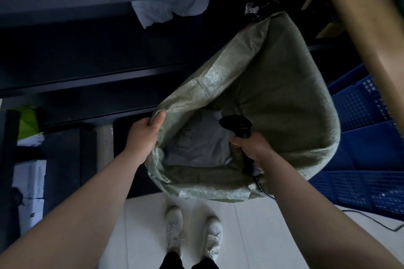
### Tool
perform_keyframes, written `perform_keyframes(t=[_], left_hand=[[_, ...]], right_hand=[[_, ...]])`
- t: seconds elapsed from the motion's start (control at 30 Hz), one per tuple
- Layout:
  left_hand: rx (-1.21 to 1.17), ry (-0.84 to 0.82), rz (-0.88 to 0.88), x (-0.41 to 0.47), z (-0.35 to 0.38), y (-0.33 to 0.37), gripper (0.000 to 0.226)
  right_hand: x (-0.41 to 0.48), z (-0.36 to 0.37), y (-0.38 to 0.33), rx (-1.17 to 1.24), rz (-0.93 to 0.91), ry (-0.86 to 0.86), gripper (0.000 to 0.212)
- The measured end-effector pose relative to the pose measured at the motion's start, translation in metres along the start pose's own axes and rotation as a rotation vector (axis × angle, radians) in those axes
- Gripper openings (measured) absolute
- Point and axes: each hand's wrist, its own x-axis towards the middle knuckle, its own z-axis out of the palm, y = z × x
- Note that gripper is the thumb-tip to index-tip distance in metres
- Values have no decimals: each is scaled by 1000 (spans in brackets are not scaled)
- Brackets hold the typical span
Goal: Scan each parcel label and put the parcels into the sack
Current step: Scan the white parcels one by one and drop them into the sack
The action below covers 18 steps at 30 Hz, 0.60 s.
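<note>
The sack [273,85] is dull olive green with a fine woven pattern. Inside the sack lies a pale grey-white parcel [196,144]. Above the sack's opening, the scanner [237,125] is black. To the right of the sack, the crates [360,159] are blue with a grid pattern. Below the sack, the shoes [192,236] are white on a whitish floor [262,236].

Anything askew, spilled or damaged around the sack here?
Nothing stands out. The left hand holds open the green woven sack, a pale grey parcel lies inside, and the right hand grips a black handheld scanner.
</note>
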Motion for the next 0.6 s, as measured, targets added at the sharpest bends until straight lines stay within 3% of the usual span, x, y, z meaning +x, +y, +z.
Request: perform_keyframes(t=[0.17, 0.33, 0.6], left_hand=[[342, 6, 93, -20, -11, 9, 62], [628, -57, 217, -60, -20, 44, 61], [824, -140, 868, -214, -3, 152, 45]], right_hand=[[-49, -21, -13, 14, -85, -50, 8], [-126, -57, -23, -2, -178, 9, 7], [-276, -152, -12, -102, -248, 230, 20]])
